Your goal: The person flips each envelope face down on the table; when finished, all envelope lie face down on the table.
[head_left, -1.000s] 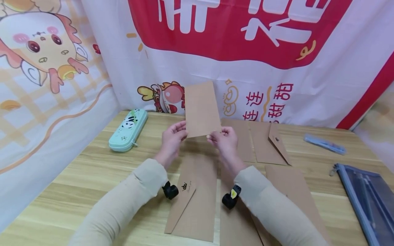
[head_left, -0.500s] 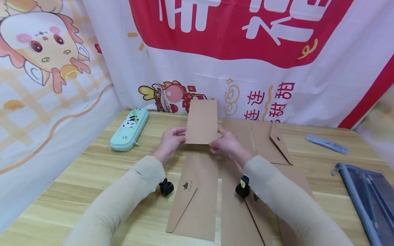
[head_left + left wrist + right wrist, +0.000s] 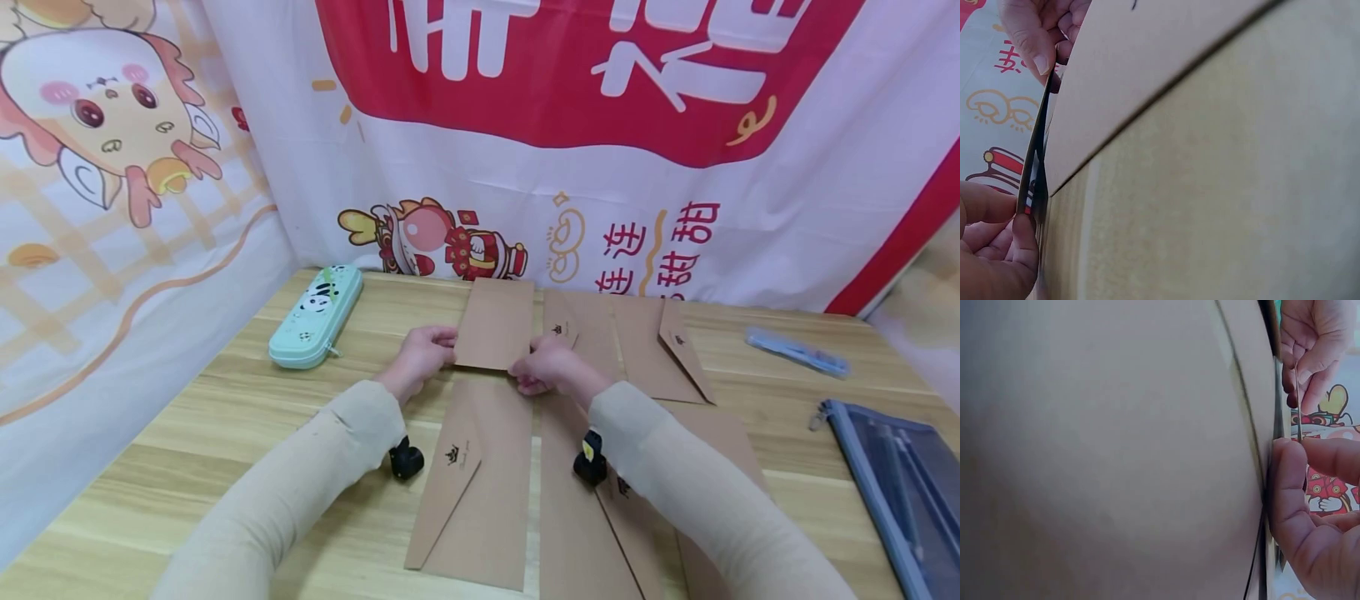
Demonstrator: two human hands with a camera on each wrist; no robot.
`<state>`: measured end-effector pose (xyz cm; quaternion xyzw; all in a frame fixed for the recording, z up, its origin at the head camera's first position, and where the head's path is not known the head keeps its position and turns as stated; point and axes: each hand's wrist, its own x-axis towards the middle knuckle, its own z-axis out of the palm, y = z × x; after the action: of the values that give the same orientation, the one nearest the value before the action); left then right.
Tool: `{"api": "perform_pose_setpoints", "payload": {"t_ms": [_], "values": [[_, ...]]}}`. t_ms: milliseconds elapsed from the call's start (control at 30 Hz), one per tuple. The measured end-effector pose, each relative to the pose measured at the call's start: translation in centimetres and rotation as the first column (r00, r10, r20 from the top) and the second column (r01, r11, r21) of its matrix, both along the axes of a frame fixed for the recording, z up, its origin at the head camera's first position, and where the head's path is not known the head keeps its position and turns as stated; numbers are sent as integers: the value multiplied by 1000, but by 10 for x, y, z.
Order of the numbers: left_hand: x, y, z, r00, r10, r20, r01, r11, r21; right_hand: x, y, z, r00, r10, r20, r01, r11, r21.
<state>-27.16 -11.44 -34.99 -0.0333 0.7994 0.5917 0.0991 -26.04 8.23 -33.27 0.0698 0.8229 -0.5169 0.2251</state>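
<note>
A plain brown paper envelope (image 3: 495,325) lies nearly flat at the back of the table, its near edge slightly raised. My left hand (image 3: 422,358) pinches its near left corner between thumb and fingers. At the near right corner, my right hand (image 3: 553,365) pinches it too. The left wrist view shows the envelope edge-on as a thin dark strip between both hands. Just in front lies another brown envelope (image 3: 491,492) with a pointed flap and a small black crown print. To the right is a back-row envelope (image 3: 588,312), partly behind my right hand.
More brown envelopes lie to the right, one at the back (image 3: 648,362) and one in front (image 3: 570,508), partly under my right forearm. A mint pencil case (image 3: 315,317) stands back left. A blue slim case (image 3: 797,352) and a blue mesh zip pouch (image 3: 892,483) lie right. A printed cloth (image 3: 442,158) hangs behind.
Both hands have brought the envelope down from upright in front of the cloth to almost flat at the back of the table. The other envelopes have stayed in place.
</note>
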Motion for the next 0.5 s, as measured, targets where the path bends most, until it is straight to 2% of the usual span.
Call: {"api": "perform_pose_setpoints", "payload": {"t_ms": [300,500], "values": [[-2,1,-3,999,-30,-19,29,999,-45,0,0,0,1000,-2,-5,2,998,58],[-2,-1,-2,999,-43,-1,42,997,-67,1,3,3,999,38,-5,-37,992,117]]}}
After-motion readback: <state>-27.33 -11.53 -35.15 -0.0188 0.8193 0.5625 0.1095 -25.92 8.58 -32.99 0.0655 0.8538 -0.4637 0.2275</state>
